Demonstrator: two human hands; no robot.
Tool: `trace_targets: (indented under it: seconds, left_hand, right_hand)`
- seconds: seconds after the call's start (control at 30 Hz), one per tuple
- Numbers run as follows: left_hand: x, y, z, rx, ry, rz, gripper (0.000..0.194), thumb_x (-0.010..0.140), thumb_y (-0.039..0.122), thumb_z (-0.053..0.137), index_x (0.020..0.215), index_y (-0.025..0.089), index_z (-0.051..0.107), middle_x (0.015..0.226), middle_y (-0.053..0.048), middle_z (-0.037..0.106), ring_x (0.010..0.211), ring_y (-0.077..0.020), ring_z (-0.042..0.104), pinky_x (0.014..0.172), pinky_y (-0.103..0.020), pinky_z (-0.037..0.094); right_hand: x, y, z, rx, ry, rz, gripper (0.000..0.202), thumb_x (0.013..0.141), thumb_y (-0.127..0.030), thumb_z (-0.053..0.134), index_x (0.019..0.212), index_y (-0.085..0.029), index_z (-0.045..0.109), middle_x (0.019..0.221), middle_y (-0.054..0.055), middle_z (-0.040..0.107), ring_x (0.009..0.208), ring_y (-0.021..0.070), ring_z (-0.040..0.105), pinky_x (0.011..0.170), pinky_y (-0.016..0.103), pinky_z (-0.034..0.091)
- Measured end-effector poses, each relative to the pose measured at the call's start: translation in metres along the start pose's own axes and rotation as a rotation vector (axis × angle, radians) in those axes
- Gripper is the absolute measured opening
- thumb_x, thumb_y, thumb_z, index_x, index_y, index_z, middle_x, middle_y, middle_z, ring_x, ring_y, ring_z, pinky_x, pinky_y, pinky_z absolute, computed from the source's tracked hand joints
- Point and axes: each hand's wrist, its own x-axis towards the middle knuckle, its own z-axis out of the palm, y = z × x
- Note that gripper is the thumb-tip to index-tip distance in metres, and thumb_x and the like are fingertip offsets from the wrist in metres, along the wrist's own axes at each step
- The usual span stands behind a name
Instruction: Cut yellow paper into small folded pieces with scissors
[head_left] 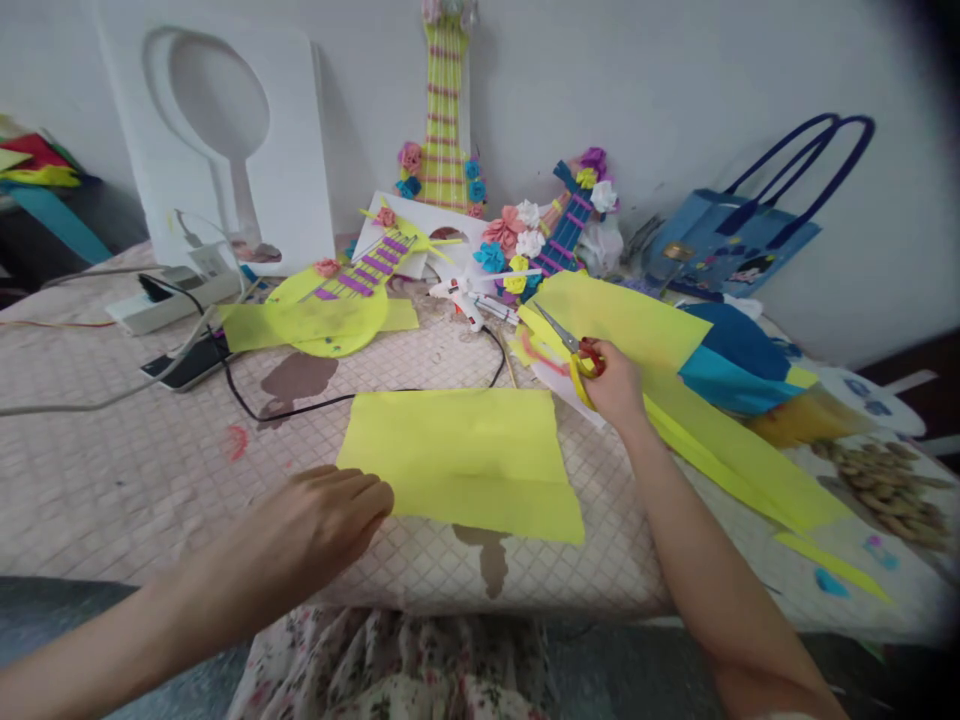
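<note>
A yellow crepe-paper sheet (pixel 457 450) lies on the table in front of me, with a crease across its lower part. At its left edge is my left hand (pixel 337 510), fingers together and curled down onto the paper; the fingertips are hidden. To the right, my right hand (pixel 616 385) is closed on the handles of a pair of scissors (pixel 574 345), one loop red and one yellow. Their blades point up and to the left, over several papers. Just left of the scissors rests a white glue gun (pixel 465 300) with a black cord.
Paper guitars with flowers (pixel 446 120) lean at the wall beside a white foam board (pixel 292 150). On the left lie a power strip (pixel 176 300) and a phone (pixel 187 362). To the right are larger yellow paper (pixel 630 310), a blue bag (pixel 727 240) and a peanut pile (pixel 889 485).
</note>
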Motion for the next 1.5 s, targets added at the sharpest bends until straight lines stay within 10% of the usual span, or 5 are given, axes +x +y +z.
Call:
trace_targets:
  seconds: [0.33, 0.6, 0.8, 0.97, 1.5]
  left_hand:
    - [0.05, -0.035, -0.002, 0.076, -0.165, -0.342, 0.017, 0.087, 0.022, 0.038, 0.08, 0.018, 0.054, 0.073, -0.003, 0.063, 0.06, -0.015, 0.056, 0.054, -0.026, 0.035]
    - [0.055, -0.032, 0.018, 0.067, 0.346, -0.083, 0.02, 0.089, 0.017, 0.039, 0.1, 0.017, 0.056, 0.102, -0.008, 0.065, 0.097, -0.0191, 0.058, 0.086, -0.035, 0.044]
    - [0.053, -0.003, 0.053, -0.102, -0.06, 0.515, 0.047, 0.093, 0.032, 0.038, 0.138, 0.02, 0.033, 0.143, -0.006, 0.04, 0.136, -0.0192, 0.028, 0.114, -0.042, 0.015]
    - [0.046, 0.007, 0.071, -0.225, -0.217, 0.378, 0.076, 0.085, 0.058, 0.039, 0.146, 0.019, 0.014, 0.152, -0.008, 0.019, 0.14, -0.026, 0.016, 0.114, -0.049, 0.003]
    - [0.041, 0.006, 0.079, -0.237, -0.154, 0.252, 0.063, 0.091, 0.048, 0.036, 0.143, 0.016, 0.023, 0.15, -0.009, 0.025, 0.139, -0.0238, 0.018, 0.115, -0.045, 0.01]
  right_hand:
    - [-0.006, 0.004, 0.008, -0.07, -0.073, -0.065, 0.029, 0.072, -0.034, 0.06, 0.097, -0.018, 0.063, 0.098, 0.01, 0.069, 0.086, 0.0265, 0.064, 0.076, 0.038, 0.05]
    - [-0.008, 0.002, 0.008, -0.068, -0.099, -0.066, 0.028, 0.07, -0.034, 0.062, 0.095, -0.02, 0.063, 0.103, 0.008, 0.068, 0.088, 0.0261, 0.065, 0.079, 0.039, 0.05]
    - [-0.008, 0.004, 0.011, -0.07, -0.105, -0.052, 0.03, 0.069, -0.034, 0.062, 0.096, -0.02, 0.062, 0.103, 0.008, 0.068, 0.088, 0.0249, 0.065, 0.08, 0.038, 0.05]
    - [-0.009, 0.004, 0.013, -0.073, -0.112, -0.07, 0.03, 0.069, -0.032, 0.062, 0.097, -0.021, 0.062, 0.101, 0.007, 0.069, 0.089, 0.0253, 0.065, 0.079, 0.038, 0.05]
    - [-0.01, 0.008, 0.016, -0.097, -0.12, -0.048, 0.026, 0.071, -0.034, 0.059, 0.094, -0.021, 0.062, 0.096, 0.007, 0.07, 0.084, 0.0254, 0.066, 0.076, 0.04, 0.051]
